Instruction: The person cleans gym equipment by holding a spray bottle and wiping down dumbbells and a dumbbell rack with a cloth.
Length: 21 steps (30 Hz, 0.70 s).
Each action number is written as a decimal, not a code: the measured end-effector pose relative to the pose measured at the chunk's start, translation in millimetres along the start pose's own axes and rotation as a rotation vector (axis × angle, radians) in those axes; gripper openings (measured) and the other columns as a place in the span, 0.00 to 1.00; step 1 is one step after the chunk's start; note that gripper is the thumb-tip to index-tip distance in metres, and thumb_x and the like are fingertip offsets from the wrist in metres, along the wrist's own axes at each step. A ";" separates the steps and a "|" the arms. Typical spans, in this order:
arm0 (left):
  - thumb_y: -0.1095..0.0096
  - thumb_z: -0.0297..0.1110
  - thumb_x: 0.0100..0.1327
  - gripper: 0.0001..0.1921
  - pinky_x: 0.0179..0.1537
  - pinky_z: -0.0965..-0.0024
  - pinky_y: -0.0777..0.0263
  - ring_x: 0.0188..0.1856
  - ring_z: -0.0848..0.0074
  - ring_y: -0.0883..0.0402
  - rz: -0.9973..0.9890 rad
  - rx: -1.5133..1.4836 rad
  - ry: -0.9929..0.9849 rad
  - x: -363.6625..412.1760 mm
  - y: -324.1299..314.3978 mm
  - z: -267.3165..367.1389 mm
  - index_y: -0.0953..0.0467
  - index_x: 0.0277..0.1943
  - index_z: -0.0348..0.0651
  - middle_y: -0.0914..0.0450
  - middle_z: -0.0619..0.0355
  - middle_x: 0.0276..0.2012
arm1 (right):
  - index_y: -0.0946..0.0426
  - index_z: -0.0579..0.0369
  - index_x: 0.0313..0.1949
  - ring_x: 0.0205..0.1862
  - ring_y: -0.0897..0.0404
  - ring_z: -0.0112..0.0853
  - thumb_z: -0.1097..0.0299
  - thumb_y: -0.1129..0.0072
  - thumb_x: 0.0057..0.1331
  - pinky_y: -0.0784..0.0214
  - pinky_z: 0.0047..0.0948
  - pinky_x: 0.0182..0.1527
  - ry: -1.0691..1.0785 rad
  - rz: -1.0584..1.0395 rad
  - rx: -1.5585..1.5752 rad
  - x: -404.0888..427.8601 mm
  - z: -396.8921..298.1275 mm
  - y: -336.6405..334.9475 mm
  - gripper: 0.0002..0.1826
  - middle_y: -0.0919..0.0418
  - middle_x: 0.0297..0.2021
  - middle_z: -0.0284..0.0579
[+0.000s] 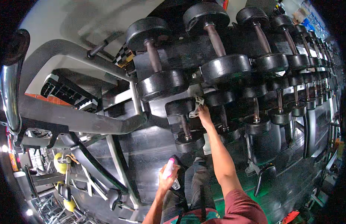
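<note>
My left hand [168, 177] grips a clear spray bottle [175, 184] with a pink and white spray head [169, 167], low in front of my legs. Reaching forward, my right hand [204, 114] holds a crumpled pale cloth [197, 105] between two dumbbells on the lower tier of a rack. To the left of the cloth lies a black dumbbell [185, 126]; to its right is another black dumbbell [224, 116]. The cloth is close to the rack's frame [196, 90], but whether it touches the frame or a dumbbell I cannot tell.
Larger dumbbells [215, 40] line the upper tier, and several more run off to the right. At left stands a grey machine frame [77, 117] with a padded bench [97, 165]. A black bench [264, 147] is at the right. Dark flooring [150, 151] lies below.
</note>
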<state>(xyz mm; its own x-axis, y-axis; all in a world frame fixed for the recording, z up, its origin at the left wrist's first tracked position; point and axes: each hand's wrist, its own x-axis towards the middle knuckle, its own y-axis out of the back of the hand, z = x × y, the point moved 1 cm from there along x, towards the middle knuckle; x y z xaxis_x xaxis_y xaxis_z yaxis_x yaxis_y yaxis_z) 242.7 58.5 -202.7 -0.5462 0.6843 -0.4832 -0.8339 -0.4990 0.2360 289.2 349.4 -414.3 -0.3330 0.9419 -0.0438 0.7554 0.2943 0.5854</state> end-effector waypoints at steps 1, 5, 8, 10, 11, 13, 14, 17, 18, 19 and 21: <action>0.44 0.19 0.58 0.03 0.22 0.77 0.30 0.21 0.80 0.24 0.043 0.018 0.032 -2.2 5.6 -1.4 0.27 0.35 0.32 0.23 0.56 0.27 | 0.29 0.58 0.46 0.38 0.23 0.37 0.60 0.54 0.69 0.33 0.34 0.43 -0.251 -0.123 0.412 2.7 -5.7 -10.6 0.15 0.22 0.33 0.43; 0.44 0.20 0.59 0.03 0.22 0.76 0.30 0.21 0.80 0.24 0.006 -0.039 0.074 -1.9 -2.1 4.1 0.27 0.36 0.32 0.23 0.56 0.28 | 0.27 0.47 0.35 0.30 0.30 0.23 0.55 0.52 0.69 0.36 0.26 0.37 -0.599 -0.075 1.115 7.2 23.7 -28.9 0.12 0.29 0.28 0.31; 0.41 0.29 0.62 0.06 0.22 0.75 0.31 0.21 0.80 0.24 -0.007 0.037 0.016 -2.7 -2.9 -1.2 0.26 0.37 0.36 0.21 0.58 0.27 | 0.27 0.51 0.41 0.33 0.27 0.22 0.57 0.50 0.69 0.34 0.26 0.37 -0.729 -0.009 0.934 12.9 5.6 -32.4 0.12 0.25 0.33 0.32; 0.41 0.29 0.62 0.06 0.22 0.75 0.30 0.21 0.80 0.24 -0.009 -0.017 0.049 -2.5 -9.2 -0.1 0.25 0.37 0.36 0.21 0.58 0.27 | 0.28 0.55 0.44 0.41 0.26 0.28 0.57 0.50 0.68 0.34 0.30 0.43 -0.555 0.056 0.806 5.2 -0.7 -26.9 0.15 0.24 0.39 0.42; 0.41 0.29 0.62 0.06 0.22 0.76 0.30 0.21 0.81 0.24 -0.009 -0.071 0.083 -1.4 -11.9 1.3 0.25 0.38 0.36 0.21 0.58 0.28 | 0.30 0.59 0.46 0.48 0.24 0.34 0.57 0.50 0.67 0.34 0.34 0.49 -0.383 0.116 0.675 -0.8 -4.5 -23.0 0.17 0.23 0.45 0.51; 0.41 0.30 0.62 0.06 0.22 0.76 0.30 0.21 0.81 0.24 0.059 -0.011 0.077 -6.9 11.2 5.2 0.26 0.38 0.37 0.21 0.58 0.28 | 0.30 0.54 0.52 0.51 0.24 0.43 0.69 0.44 0.60 0.32 0.37 0.52 0.012 -0.105 0.438 -18.9 -111.1 11.2 0.20 0.23 0.49 0.49; 0.40 0.30 0.62 0.06 0.23 0.76 0.30 0.22 0.81 0.24 0.021 0.013 0.060 -6.3 3.0 10.0 0.26 0.39 0.37 0.20 0.58 0.28 | 0.29 0.53 0.53 0.49 0.23 0.46 0.69 0.44 0.59 0.31 0.39 0.51 0.219 -0.080 0.252 -10.4 -115.1 24.3 0.20 0.22 0.47 0.50; 0.40 0.30 0.62 0.06 0.23 0.76 0.30 0.22 0.82 0.25 0.005 -0.011 0.076 -3.4 0.2 15.8 0.25 0.39 0.37 0.20 0.58 0.29 | 0.28 0.50 0.53 0.46 0.22 0.49 0.65 0.43 0.57 0.30 0.43 0.51 0.354 -0.148 -0.046 30.3 -137.1 28.4 0.22 0.20 0.42 0.52; 0.40 0.30 0.62 0.06 0.23 0.76 0.30 0.22 0.82 0.25 0.013 -0.004 0.073 -2.4 2.2 15.4 0.25 0.39 0.37 0.20 0.58 0.29 | 0.26 0.54 0.50 0.45 0.22 0.49 0.63 0.43 0.58 0.29 0.43 0.49 0.214 -0.262 -0.146 50.9 -138.9 22.8 0.20 0.21 0.40 0.55; 0.40 0.31 0.62 0.07 0.23 0.76 0.30 0.22 0.82 0.25 0.020 0.007 0.073 -3.1 5.2 14.1 0.25 0.39 0.37 0.20 0.58 0.28 | 0.24 0.58 0.46 0.44 0.21 0.48 0.60 0.44 0.58 0.28 0.43 0.47 0.075 -0.380 -0.241 69.3 -140.7 14.7 0.19 0.21 0.38 0.58; 0.40 0.31 0.62 0.07 0.23 0.76 0.30 0.22 0.82 0.25 0.026 0.023 0.070 -2.6 7.3 15.2 0.25 0.39 0.37 0.21 0.59 0.27 | 0.21 0.57 0.41 0.44 0.21 0.48 0.56 0.46 0.59 0.28 0.43 0.45 0.078 -0.551 -0.245 102.6 -115.4 -3.4 0.19 0.20 0.38 0.58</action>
<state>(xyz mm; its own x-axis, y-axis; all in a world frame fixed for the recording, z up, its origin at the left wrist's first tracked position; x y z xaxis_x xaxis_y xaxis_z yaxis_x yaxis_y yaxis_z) 236.9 61.1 -186.8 -0.5617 0.6320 -0.5338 -0.8213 -0.5035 0.2682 187.4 426.4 -327.3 -0.6855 0.6440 -0.3397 0.3112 0.6809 0.6629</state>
